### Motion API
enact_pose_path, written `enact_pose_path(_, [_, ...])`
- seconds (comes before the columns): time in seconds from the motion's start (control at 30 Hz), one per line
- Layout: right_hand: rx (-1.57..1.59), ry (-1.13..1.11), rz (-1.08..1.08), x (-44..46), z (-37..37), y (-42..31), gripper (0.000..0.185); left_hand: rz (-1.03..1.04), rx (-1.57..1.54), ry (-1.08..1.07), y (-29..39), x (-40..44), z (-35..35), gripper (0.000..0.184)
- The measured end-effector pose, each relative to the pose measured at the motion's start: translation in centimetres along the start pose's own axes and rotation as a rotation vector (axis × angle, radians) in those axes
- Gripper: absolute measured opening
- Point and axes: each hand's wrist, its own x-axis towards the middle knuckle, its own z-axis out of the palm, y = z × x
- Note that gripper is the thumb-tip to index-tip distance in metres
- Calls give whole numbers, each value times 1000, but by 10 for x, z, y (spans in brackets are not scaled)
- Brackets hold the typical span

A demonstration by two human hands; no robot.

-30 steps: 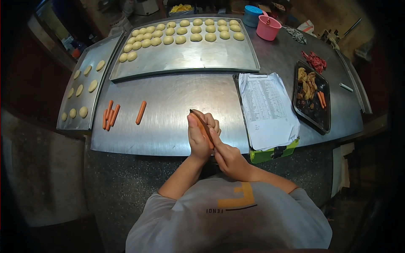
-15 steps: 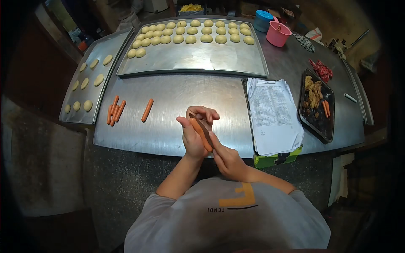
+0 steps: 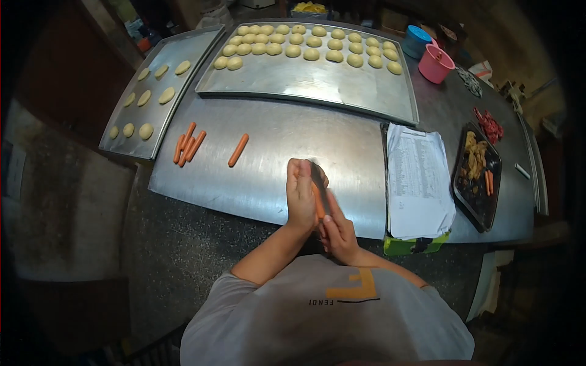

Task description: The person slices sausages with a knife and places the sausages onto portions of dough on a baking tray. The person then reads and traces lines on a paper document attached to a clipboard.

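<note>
My left hand (image 3: 301, 190) is closed around an orange hot dog sausage (image 3: 318, 201), its thumb pointing up along the sausage. In my right hand (image 3: 339, 235) is a knife with a dark blade (image 3: 323, 188), laid lengthwise against the sausage. The handle is mostly hidden by my fingers, and the blade is blurred near its tip. To the left on the metal table lie a single sausage (image 3: 238, 150) and a small pile of sausages (image 3: 189, 145).
A large tray (image 3: 305, 91) holds rows of dough balls. Beside it stands a tray (image 3: 131, 146) with flattened dough pieces. On the right are a clipboard with papers (image 3: 418, 189), a dark pan (image 3: 479, 213) with food, a pink bucket (image 3: 436, 64) and a blue-lidded tub (image 3: 417, 41).
The view has turned, so the table appears tilted and shifted right. My left fingers have closed round the sausage, and the knife now stands more upright along it.
</note>
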Motion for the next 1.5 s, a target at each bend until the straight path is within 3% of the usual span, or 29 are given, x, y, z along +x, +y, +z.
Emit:
enact_pose_path(0.07, [242, 236, 17, 10, 9, 3, 49, -11, -103, 103, -6, 15, -13, 24])
enact_pose_path(0.1, [242, 226, 19, 19, 5, -1, 49, -4, -102, 111, -1, 26, -24, 24])
enact_pose_path(0.2, [-31, 221, 169, 53, -23, -11, 54, -82, 615, 356, 47, 72, -65, 22])
enact_pose_path(0.23, [-279, 204, 131, 60, -32, -2, 52, 148, 749, 325, 33, 102, -112, 25])
enact_pose_path(0.3, [-774, 173, 64, 69, -47, 19, 50, 190, 1414, 272, 32, 148, -180, 37])
enact_pose_path(0.33, [-1023, 155, 32, 73, -51, 22, 49, -43, 1673, 210, 44, 156, -184, 47])
enact_pose_path(0.4, [-1052, 209, 4, 77, -54, 15, 47, 222, 1856, 335, 40, 152, -187, 44])
enact_pose_path(0.43, [-1084, 245, -26, 77, -56, 9, 45, 232, 1853, 299, 45, 142, -172, 44])
enact_pose_path(0.5, [-1156, 321, -80, 74, -63, -5, 41, 135, 1406, -52, 62, 114, -132, 37])
enact_pose_path(0.57, [-1116, 320, 9, 78, -67, -29, 36, -310, 825, -271, 77, 58, -50, 27])
enact_pose_path(0.6, [-1168, 339, 1, 82, -75, -31, 37, -457, 638, -525, 66, 43, -35, 28])
enact_pose_path(0.67, [-1279, 373, -104, 101, -106, -34, 39, -525, 548, -1060, 27, 5, 1, 33])
enact_pose_path(0.73, [-1393, 464, -81, 120, -137, -67, 36, -586, 451, -1264, -2, -39, 35, 41])
enact_pose_path(0.8, [-1619, 619, -171, 135, -188, -89, 34, -712, 473, -1316, -12, -73, 62, 45])
enact_pose_path(0.83, [-1703, 664, -119, 136, -213, -103, 31, -784, 505, -1329, -12, -87, 72, 44])
enact_pose_path(0.87, [-1727, 755, -138, 131, -236, -115, 27, -789, 497, -1371, -11, -97, 80, 44])
enact_pose_path(1.0, [-1735, 1024, -56, 80, -292, -150, 25, -1156, 389, -1495, -6, -125, 103, 36])
enact_pose_path(1.07, [-1763, 1046, 46, 56, -310, -161, 25, -967, 275, -1690, -3, -128, 109, 24])
enact_pose_path(1.1, [-1778, 1045, 132, 42, -319, -165, 25, -976, 267, -1716, 8, -129, 112, 24])
enact_pose_path(1.17, [-1794, 1043, 317, 10, -341, -171, 25, -1189, -254, -1328, 34, -127, 115, 12])
enact_pose_path(1.23, [-1779, 1134, 445, -15, -347, -194, 25, -1637, -621, -1204, 29, -117, 95, 16])
enact_pose_path(1.27, [-1802, 1215, 368, -9, -365, -204, 26, -1679, -841, -1230, 28, -116, 94, 19])
enact_pose_path(1.33, [-1743, 1272, 538, -88, -380, -159, 26, -1560, -855, -1185, 31, -123, 92, 22])
enact_pose_path(1.5, [-1568, 1269, 907, -224, -361, -41, 25, -1848, -826, -1103, 17, -129, 64, 23])
